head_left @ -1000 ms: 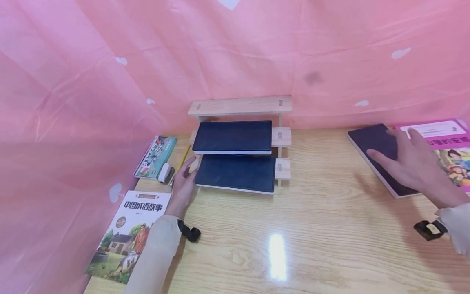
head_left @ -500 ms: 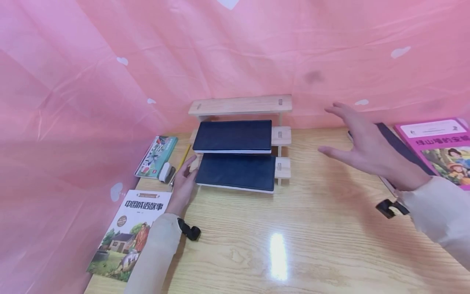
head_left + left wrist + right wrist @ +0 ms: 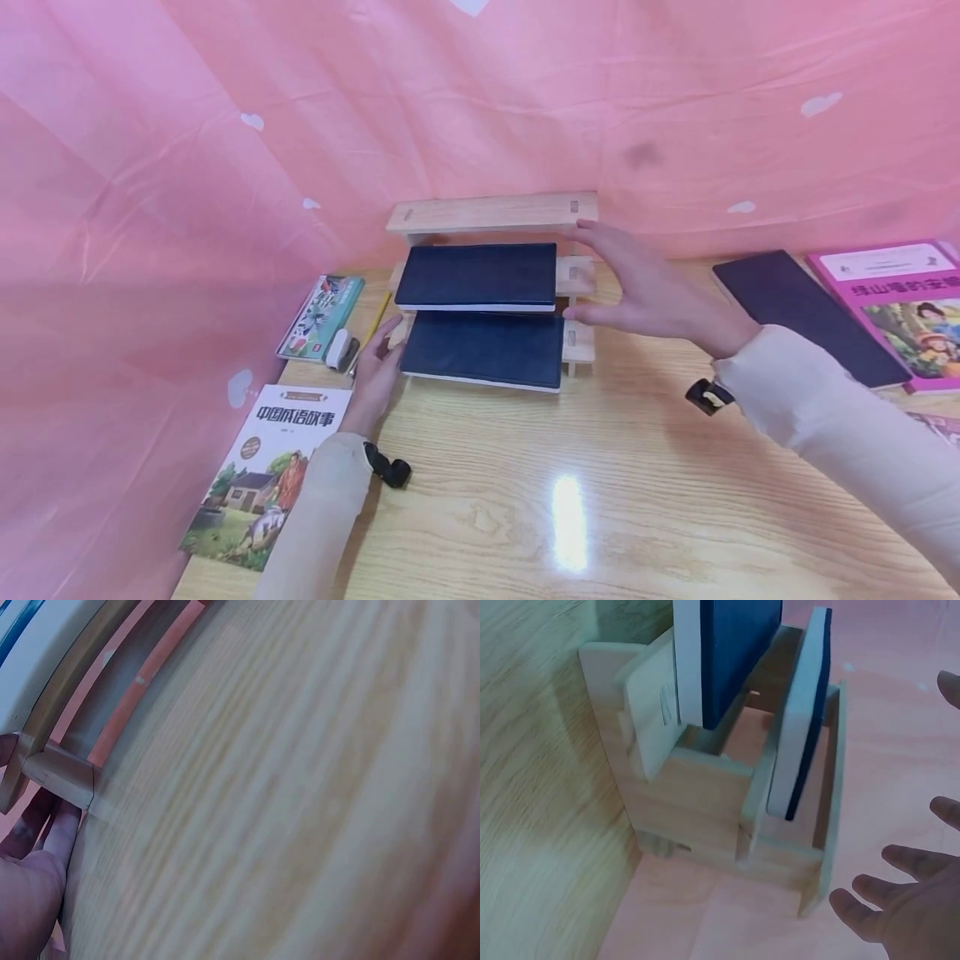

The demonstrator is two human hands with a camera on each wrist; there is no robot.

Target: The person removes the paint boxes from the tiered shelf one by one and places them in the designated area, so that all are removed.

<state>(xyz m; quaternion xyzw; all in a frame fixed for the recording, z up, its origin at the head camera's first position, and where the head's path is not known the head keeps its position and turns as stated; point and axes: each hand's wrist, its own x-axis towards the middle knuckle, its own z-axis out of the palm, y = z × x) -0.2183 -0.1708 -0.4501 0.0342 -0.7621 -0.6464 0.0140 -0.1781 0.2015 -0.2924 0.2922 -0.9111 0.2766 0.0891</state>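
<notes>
A pale wooden stepped rack [image 3: 491, 213] stands against the pink cloth. Two dark blue notebooks with white page edges lean on its tiers, an upper notebook [image 3: 476, 277] and a lower notebook [image 3: 483, 350]. My left hand [image 3: 372, 383] holds the rack's left end; in the left wrist view, its thumb tip is on the front board and its fingers are behind the leg. Beside the rack's right end is my right hand [image 3: 637, 283], fingers spread and holding nothing. The right wrist view shows these fingers [image 3: 911, 862] apart from the rack [image 3: 697, 799].
Another dark blue notebook [image 3: 810, 317] lies on the table at right, next to a pink-bordered book [image 3: 900, 287]. At left lie a teal box [image 3: 321, 317], an eraser [image 3: 337, 348], a yellow pencil [image 3: 378, 321] and an illustrated book [image 3: 262, 475]. Pink cloth [image 3: 480, 108] hangs behind.
My right hand has moved left from over the notebook at the right to the rack's right end, fingers still spread. My left hand has stayed at the rack's left end.
</notes>
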